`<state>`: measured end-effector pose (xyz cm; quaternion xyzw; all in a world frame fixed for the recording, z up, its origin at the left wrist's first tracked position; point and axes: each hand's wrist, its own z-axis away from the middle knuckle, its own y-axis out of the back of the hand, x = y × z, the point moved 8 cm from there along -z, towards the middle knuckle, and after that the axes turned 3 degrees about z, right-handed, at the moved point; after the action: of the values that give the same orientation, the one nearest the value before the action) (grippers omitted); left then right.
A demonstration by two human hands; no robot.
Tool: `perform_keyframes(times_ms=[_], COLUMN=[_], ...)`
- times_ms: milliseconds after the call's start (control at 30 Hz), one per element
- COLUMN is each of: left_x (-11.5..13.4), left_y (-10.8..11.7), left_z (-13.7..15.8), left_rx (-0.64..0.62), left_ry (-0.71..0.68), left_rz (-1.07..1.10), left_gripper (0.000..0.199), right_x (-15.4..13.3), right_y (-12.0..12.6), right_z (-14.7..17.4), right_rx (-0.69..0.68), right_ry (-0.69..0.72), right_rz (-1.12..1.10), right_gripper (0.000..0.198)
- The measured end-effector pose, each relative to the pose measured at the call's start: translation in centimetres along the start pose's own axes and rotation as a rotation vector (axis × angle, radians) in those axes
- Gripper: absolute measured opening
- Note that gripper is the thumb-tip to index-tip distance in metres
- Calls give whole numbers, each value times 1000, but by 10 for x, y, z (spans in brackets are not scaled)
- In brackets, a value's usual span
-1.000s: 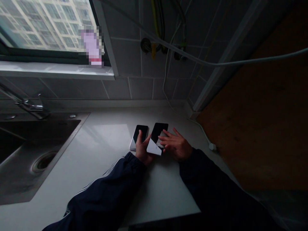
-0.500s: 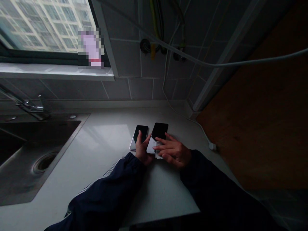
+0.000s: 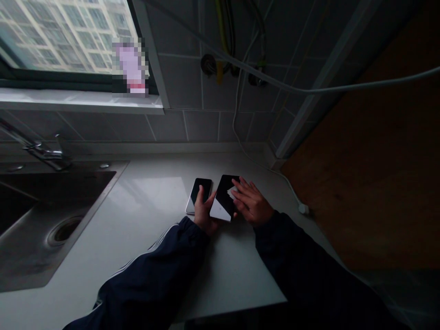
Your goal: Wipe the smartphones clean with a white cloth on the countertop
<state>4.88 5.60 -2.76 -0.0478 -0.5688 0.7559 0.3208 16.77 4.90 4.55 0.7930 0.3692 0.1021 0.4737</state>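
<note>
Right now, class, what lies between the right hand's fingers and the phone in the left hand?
A small white piece, perhaps a wipe, lies between the fingers and the phone; the head view shows it partly covered.

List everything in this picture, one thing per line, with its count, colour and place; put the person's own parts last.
Held phone: 1, black with pale reflection, in left hand
Other phone: 1, black, pale edge, partly behind left hand
Small sheet: 1, white, under right hand, over held phone
Countertop: 1, white, centre
Sink: 1, grey, left
Faucet: 1, silver, behind sink
Window: 1, dark-framed, upper left
Pixelated patch: 1, lilac, window's lower right
Wall tiles: many, grey, behind countertop
Cables: at least 2, pale, crossing wall
Pipe: 1, yellowish, top centre
Plug: 1, white, countertop's right side
Panel: 1, brown, right
Sleeves: 2, navy, both arms
Hands: 2, bare, at held phone
</note>
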Motion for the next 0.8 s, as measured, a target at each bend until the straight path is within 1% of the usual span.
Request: perform_keyframes(times_ms=[100,167,267,400,500,633,700,800], left_x=[3,4,5,6,6,6,5,4], left_y=[5,9,9,6,4,4,3,1], left_z=[-4,-5,-4,0,1,1,0,-1], left_rx=[7,38,61,93,97,65,44,19], left_ry=[-34,-52,-47,-52,-55,-51,-47,-43], left_rz=[5,8,17,15,9,26,37,30], left_gripper=[75,74,74,72,71,70,71,72], right_x=[-14,-17,-11,-3,0,-2,-2,-5], right_y=[6,10,13,14,14,10,6,-2], right_z=[1,2,2,2,2,3,2,2], right_rx=[54,110,155,208,236,193,137,17], right_ry=[144,175,99,5,-16,21,39,80], right_rz=[-42,-63,-108,-193,-188,-136,-114,-92], right_gripper=[37,34,32,34,32,28,30,36])
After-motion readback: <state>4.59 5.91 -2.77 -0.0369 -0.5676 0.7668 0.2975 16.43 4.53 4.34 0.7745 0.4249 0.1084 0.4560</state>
